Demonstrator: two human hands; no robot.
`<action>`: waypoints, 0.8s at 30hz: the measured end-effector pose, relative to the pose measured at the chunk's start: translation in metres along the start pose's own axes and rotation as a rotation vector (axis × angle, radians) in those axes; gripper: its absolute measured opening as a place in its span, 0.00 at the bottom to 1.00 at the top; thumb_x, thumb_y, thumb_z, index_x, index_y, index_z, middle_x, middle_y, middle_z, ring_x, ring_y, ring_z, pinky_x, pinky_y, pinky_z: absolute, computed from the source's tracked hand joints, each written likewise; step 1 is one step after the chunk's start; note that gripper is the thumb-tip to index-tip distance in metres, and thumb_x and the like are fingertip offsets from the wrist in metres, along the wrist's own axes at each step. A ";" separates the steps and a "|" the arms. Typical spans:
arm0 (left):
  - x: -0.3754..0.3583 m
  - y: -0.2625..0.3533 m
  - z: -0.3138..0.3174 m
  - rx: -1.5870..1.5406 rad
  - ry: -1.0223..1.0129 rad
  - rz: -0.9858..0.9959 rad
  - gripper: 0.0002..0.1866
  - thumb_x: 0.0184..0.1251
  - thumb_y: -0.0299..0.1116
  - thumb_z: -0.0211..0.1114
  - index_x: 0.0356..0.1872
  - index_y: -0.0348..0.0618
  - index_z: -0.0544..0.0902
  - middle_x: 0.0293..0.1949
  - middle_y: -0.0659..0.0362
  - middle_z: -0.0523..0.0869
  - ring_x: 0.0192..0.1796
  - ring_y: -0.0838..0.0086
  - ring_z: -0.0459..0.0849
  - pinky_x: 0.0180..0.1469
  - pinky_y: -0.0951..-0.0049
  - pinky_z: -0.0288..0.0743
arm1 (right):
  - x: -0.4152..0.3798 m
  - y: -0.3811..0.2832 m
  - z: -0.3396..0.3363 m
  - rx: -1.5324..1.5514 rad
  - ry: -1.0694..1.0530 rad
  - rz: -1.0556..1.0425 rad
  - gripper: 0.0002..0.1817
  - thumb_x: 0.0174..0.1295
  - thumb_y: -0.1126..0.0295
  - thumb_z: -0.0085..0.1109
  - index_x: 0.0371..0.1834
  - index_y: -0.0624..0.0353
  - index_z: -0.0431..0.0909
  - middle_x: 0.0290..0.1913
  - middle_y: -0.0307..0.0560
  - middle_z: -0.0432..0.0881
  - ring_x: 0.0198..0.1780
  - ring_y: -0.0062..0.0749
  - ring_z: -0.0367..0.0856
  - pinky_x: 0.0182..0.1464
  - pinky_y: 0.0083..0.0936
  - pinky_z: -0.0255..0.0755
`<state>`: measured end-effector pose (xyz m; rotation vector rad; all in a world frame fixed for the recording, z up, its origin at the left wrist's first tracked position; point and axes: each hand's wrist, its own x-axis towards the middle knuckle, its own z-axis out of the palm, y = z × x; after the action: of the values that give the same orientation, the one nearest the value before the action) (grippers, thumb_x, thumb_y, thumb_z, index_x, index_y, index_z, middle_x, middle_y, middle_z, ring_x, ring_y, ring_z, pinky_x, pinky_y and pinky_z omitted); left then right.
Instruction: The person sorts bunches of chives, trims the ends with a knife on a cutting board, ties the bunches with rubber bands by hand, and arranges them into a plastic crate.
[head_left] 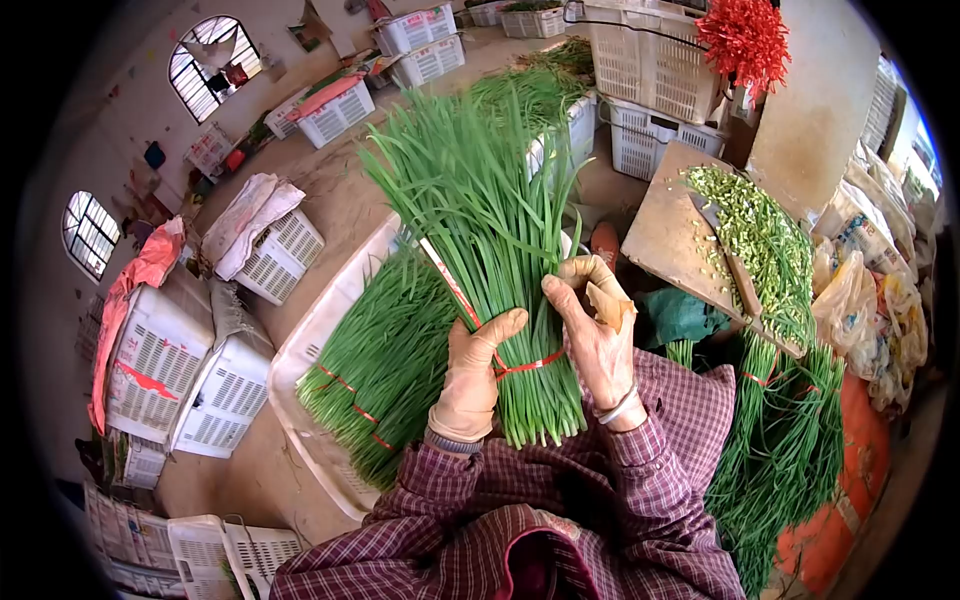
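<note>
A thick bunch of green garlic chives (500, 230) stands tilted in front of me, cut ends down and leaf tips up. A red tie (530, 366) runs round its lower part. My left hand (470, 380), in a thin glove, is wrapped round the left side, next to a red-and-white strip (450, 285) lying along the stems. My right hand (597, 345), in a torn glove, grips the right side with thumb and fingers among the stems. Behind the bunch, more tied chives (390, 340) lie in a white plastic crate (290, 395).
At right, a board (680, 235) bears chopped stem pieces and a knife (738, 265). Tied chive bunches (770, 430) hang below it, beside plastic bags (870, 310). White crates (160, 365) stand at left, and stacked crates (650, 60) at the back.
</note>
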<state>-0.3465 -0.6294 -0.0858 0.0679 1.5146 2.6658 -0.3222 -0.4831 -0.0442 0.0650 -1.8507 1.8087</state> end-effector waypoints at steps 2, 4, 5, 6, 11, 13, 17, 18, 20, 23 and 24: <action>0.001 -0.002 0.000 -0.042 -0.011 -0.035 0.20 0.60 0.27 0.76 0.54 0.38 0.82 0.46 0.58 0.89 0.45 0.75 0.89 0.53 0.74 0.84 | -0.006 -0.004 0.000 0.034 0.019 0.012 0.09 0.65 0.74 0.66 0.40 0.70 0.80 0.37 0.44 0.81 0.37 0.23 0.77 0.43 0.21 0.72; 0.004 -0.008 -0.007 -0.038 -0.035 -0.044 0.21 0.62 0.30 0.73 0.56 0.38 0.81 0.50 0.58 0.88 0.50 0.73 0.87 0.58 0.71 0.81 | -0.013 -0.004 0.001 0.030 0.051 -0.013 0.08 0.66 0.76 0.64 0.44 0.69 0.79 0.37 0.45 0.81 0.37 0.26 0.79 0.42 0.22 0.73; 0.004 -0.010 -0.010 -0.034 -0.061 -0.049 0.22 0.65 0.32 0.71 0.59 0.38 0.80 0.54 0.58 0.86 0.55 0.71 0.85 0.62 0.67 0.78 | -0.016 0.001 0.001 -0.034 0.066 -0.160 0.06 0.67 0.77 0.63 0.43 0.68 0.79 0.38 0.47 0.82 0.37 0.30 0.81 0.42 0.23 0.74; 0.003 -0.010 -0.011 -0.035 -0.062 -0.048 0.22 0.65 0.32 0.71 0.59 0.38 0.80 0.54 0.58 0.86 0.55 0.71 0.85 0.62 0.67 0.78 | -0.020 0.005 0.004 0.008 0.066 -0.186 0.06 0.68 0.77 0.62 0.43 0.68 0.79 0.38 0.47 0.83 0.37 0.32 0.82 0.43 0.24 0.75; -0.009 -0.003 -0.004 0.046 -0.073 0.022 0.18 0.69 0.35 0.68 0.56 0.37 0.81 0.51 0.58 0.86 0.56 0.71 0.83 0.63 0.67 0.74 | -0.035 0.001 0.008 -0.046 -0.052 -0.286 0.06 0.69 0.78 0.60 0.42 0.71 0.77 0.40 0.49 0.79 0.36 0.35 0.81 0.40 0.24 0.75; -0.010 0.004 -0.009 0.078 -0.072 -0.022 0.16 0.69 0.37 0.68 0.52 0.38 0.82 0.48 0.59 0.86 0.54 0.72 0.83 0.59 0.68 0.76 | -0.038 0.002 0.015 0.332 -0.151 -0.049 0.06 0.72 0.75 0.59 0.43 0.69 0.75 0.40 0.45 0.79 0.34 0.25 0.80 0.37 0.21 0.75; -0.010 0.013 0.003 -0.036 -0.020 -0.157 0.15 0.63 0.31 0.74 0.48 0.37 0.84 0.40 0.60 0.89 0.38 0.74 0.88 0.40 0.72 0.84 | -0.046 -0.004 -0.007 0.763 -0.510 0.403 0.12 0.75 0.70 0.57 0.34 0.67 0.77 0.43 0.42 0.78 0.32 0.20 0.80 0.33 0.18 0.77; -0.008 0.013 0.005 -0.013 0.004 -0.070 0.16 0.62 0.29 0.74 0.50 0.37 0.84 0.41 0.59 0.89 0.40 0.74 0.88 0.41 0.72 0.85 | -0.048 -0.008 -0.014 0.708 -0.656 0.372 0.11 0.74 0.71 0.58 0.35 0.68 0.79 0.44 0.42 0.78 0.32 0.20 0.80 0.32 0.18 0.77; -0.001 0.014 0.004 0.002 0.055 -0.029 0.20 0.58 0.23 0.74 0.53 0.37 0.83 0.44 0.56 0.90 0.42 0.72 0.90 0.46 0.73 0.87 | -0.053 -0.007 -0.031 0.522 -0.989 0.219 0.10 0.72 0.71 0.60 0.39 0.70 0.83 0.46 0.45 0.79 0.35 0.23 0.83 0.32 0.17 0.79; 0.005 0.013 -0.009 -0.090 0.034 -0.039 0.21 0.58 0.22 0.74 0.53 0.34 0.82 0.45 0.54 0.90 0.44 0.70 0.90 0.52 0.70 0.88 | -0.047 0.005 -0.060 0.022 -1.080 -0.336 0.14 0.69 0.63 0.64 0.37 0.65 0.88 0.48 0.49 0.87 0.38 0.33 0.88 0.39 0.25 0.83; 0.005 0.012 -0.010 -0.088 0.039 -0.040 0.21 0.58 0.22 0.74 0.53 0.34 0.82 0.45 0.54 0.90 0.44 0.70 0.90 0.52 0.70 0.88 | -0.043 0.002 -0.064 -0.190 -0.928 -0.372 0.14 0.66 0.61 0.66 0.39 0.63 0.89 0.46 0.46 0.88 0.39 0.36 0.88 0.41 0.29 0.83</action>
<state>-0.3523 -0.6438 -0.0801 -0.0186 1.3911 2.7137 -0.2650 -0.4375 -0.0666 1.2673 -2.3651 1.4117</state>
